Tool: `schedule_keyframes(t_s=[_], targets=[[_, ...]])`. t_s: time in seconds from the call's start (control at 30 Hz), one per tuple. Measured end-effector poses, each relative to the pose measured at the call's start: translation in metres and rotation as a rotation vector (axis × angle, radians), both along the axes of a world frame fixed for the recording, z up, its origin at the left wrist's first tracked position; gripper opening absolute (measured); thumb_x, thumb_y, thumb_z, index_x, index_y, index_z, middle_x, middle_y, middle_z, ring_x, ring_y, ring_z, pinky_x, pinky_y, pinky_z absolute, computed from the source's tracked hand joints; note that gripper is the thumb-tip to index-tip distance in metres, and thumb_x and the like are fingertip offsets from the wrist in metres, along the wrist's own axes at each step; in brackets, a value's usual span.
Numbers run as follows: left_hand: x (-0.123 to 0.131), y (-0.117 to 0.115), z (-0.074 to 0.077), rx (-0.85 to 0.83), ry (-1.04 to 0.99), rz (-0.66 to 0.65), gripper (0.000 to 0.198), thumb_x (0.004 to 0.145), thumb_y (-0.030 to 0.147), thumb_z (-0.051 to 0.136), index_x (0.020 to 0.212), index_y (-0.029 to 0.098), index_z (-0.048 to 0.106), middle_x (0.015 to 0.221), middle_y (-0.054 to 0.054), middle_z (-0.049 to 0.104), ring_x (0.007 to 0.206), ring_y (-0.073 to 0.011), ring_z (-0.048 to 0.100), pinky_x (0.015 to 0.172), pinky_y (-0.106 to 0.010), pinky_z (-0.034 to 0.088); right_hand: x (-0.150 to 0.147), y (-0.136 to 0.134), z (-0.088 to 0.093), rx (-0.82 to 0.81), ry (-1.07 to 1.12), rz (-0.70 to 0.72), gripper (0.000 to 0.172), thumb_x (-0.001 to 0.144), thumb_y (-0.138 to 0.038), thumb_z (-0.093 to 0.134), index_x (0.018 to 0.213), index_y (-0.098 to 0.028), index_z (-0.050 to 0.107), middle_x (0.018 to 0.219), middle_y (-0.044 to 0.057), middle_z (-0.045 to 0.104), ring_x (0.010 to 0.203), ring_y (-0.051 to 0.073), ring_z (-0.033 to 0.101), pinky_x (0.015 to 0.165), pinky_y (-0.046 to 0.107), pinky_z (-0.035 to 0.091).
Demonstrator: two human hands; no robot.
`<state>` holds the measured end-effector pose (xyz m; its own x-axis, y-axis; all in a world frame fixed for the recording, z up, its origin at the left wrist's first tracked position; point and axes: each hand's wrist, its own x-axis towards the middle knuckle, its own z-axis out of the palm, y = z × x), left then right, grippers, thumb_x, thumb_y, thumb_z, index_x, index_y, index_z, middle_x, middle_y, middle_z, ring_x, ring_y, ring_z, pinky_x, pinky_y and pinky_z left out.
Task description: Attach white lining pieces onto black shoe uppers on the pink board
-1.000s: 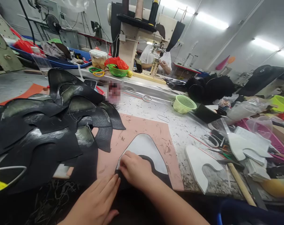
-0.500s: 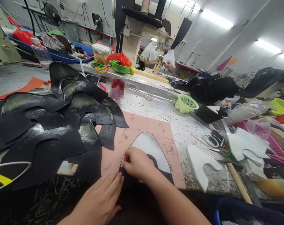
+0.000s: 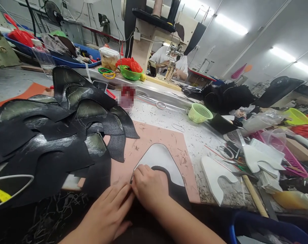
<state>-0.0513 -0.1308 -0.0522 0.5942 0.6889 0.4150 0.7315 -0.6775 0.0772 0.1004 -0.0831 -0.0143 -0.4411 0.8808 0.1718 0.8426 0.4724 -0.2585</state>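
My right hand [image 3: 149, 184] is curled, fingertips pinched on the left edge of a white shoe-shaped piece [image 3: 160, 159] with a black leather layer [image 3: 178, 189] over its near part. It lies on a pink mat [image 3: 149, 139]. My left hand [image 3: 107, 215] lies flat just left of it, fingers stretched out and touching the black piece's near edge. A large pile of black leather cut pieces [image 3: 54, 132] spreads across the left of the table, overlapping the mat's left side.
White U-shaped cut pieces [image 3: 215, 174] lie to the right, beside a wooden-handled tool [image 3: 254, 200], scissors [image 3: 226, 152] and a pink tray [image 3: 293, 159]. A green basket [image 3: 199, 113] stands further back. A person works at a sewing machine [image 3: 169, 37] across the table.
My right hand has shifted slightly along the left edge of the white piece, toward me. The left hand has slid closer to it.
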Motion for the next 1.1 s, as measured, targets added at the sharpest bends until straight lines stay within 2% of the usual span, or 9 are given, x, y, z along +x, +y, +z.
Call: schedule_keyframes(t_s=[0.2, 0.27, 0.37, 0.5, 0.63, 0.77, 0.93, 1.03, 1.1], targets=[[0.000, 0.009, -0.002, -0.019, 0.102, -0.075, 0.050, 0.067, 0.059, 0.057, 0.099, 0.021, 0.060, 0.125, -0.011, 0.050, 0.112, -0.0244, 0.047, 0.095, -0.035, 0.033, 0.044, 0.063, 0.009, -0.612, 0.743, -0.511, 0.012, 0.072, -0.020, 0.041, 0.062, -0.019, 0.046, 0.058, 0.000, 0.055, 0.051, 0.013, 0.052, 0.050, 0.025, 0.040], [0.002, 0.013, 0.007, -0.071, 0.137, -0.079, 0.049, 0.065, 0.058, 0.060, 0.096, 0.021, 0.060, 0.120, -0.011, 0.054, 0.107, -0.0260, 0.050, 0.092, -0.036, 0.036, 0.070, 0.087, 0.013, -0.579, 0.830, -0.585, 0.013, 0.073, -0.022, 0.039, 0.061, -0.020, 0.045, 0.058, 0.001, 0.055, 0.053, 0.014, 0.053, 0.052, 0.026, 0.042], [0.013, 0.033, 0.036, -0.228, 0.242, -0.125, 0.035, 0.067, 0.051, 0.062, 0.082, 0.019, 0.062, 0.097, -0.010, 0.063, 0.087, -0.0258, 0.058, 0.077, -0.038, 0.044, 0.097, 0.104, 0.013, -0.446, 0.844, -0.631, 0.013, 0.076, -0.029, 0.040, 0.068, -0.020, 0.047, 0.063, 0.002, 0.055, 0.059, 0.015, 0.054, 0.058, 0.028, 0.043], [0.059, 0.087, 0.066, -0.329, 0.193, -0.088, 0.015, 0.082, 0.022, 0.047, 0.075, 0.015, 0.058, 0.067, -0.006, 0.059, 0.067, -0.0221, 0.056, 0.065, -0.037, 0.045, 0.090, 0.097, 0.000, -0.288, 0.622, -0.500, 0.010, 0.069, -0.026, 0.055, 0.075, -0.019, 0.052, 0.073, 0.001, 0.053, 0.074, 0.016, 0.051, 0.071, 0.030, 0.040], [0.107, 0.134, 0.052, -0.300, -0.060, 0.054, 0.020, 0.087, 0.012, 0.031, 0.087, 0.014, 0.051, 0.087, -0.007, 0.057, 0.084, -0.0178, 0.053, 0.076, -0.030, 0.044, 0.076, 0.091, -0.006, -0.185, 0.273, -0.337, 0.009, 0.071, -0.012, 0.050, 0.071, -0.019, 0.056, 0.074, 0.000, 0.049, 0.076, 0.015, 0.048, 0.073, 0.027, 0.038], [0.120, 0.143, 0.032, -0.310, -0.068, 0.074, 0.016, 0.087, 0.018, 0.035, 0.091, 0.013, 0.049, 0.091, -0.008, 0.056, 0.086, -0.0169, 0.053, 0.078, -0.029, 0.044, 0.091, 0.091, 0.002, -0.148, 0.230, -0.361, 0.016, 0.075, -0.012, 0.046, 0.066, -0.017, 0.058, 0.086, 0.005, 0.051, 0.079, 0.015, 0.049, 0.075, 0.028, 0.040], [0.118, 0.133, 0.033, -0.324, 0.011, 0.003, 0.027, 0.079, 0.027, 0.050, 0.101, 0.011, 0.052, 0.114, -0.014, 0.054, 0.110, -0.0258, 0.045, 0.094, -0.039, 0.035, 0.127, 0.049, -0.003, 0.135, 0.090, -0.475, 0.023, 0.072, -0.008, 0.042, 0.076, -0.014, 0.063, 0.107, 0.016, 0.056, 0.100, 0.028, 0.049, 0.086, 0.046, 0.038], [0.118, 0.130, 0.034, -0.356, 0.055, -0.017, 0.044, 0.078, 0.036, 0.052, 0.112, 0.009, 0.049, 0.126, -0.018, 0.046, 0.118, -0.0285, 0.040, 0.099, -0.041, 0.029, 0.148, -0.013, -0.031, 0.208, 0.189, -0.261, 0.032, 0.076, -0.012, 0.038, 0.093, -0.021, 0.064, 0.106, 0.011, 0.061, 0.103, 0.024, 0.053, 0.086, 0.043, 0.043], [0.117, 0.129, 0.035, -0.382, 0.088, -0.039, 0.060, 0.074, 0.047, 0.053, 0.119, 0.008, 0.046, 0.132, -0.020, 0.041, 0.122, -0.0305, 0.035, 0.102, -0.043, 0.025, 0.161, -0.063, -0.056, 0.032, 0.239, -0.132, 0.029, 0.075, -0.018, 0.041, 0.085, -0.031, 0.065, 0.097, 0.005, 0.066, 0.092, 0.023, 0.060, 0.078, 0.038, 0.049]])
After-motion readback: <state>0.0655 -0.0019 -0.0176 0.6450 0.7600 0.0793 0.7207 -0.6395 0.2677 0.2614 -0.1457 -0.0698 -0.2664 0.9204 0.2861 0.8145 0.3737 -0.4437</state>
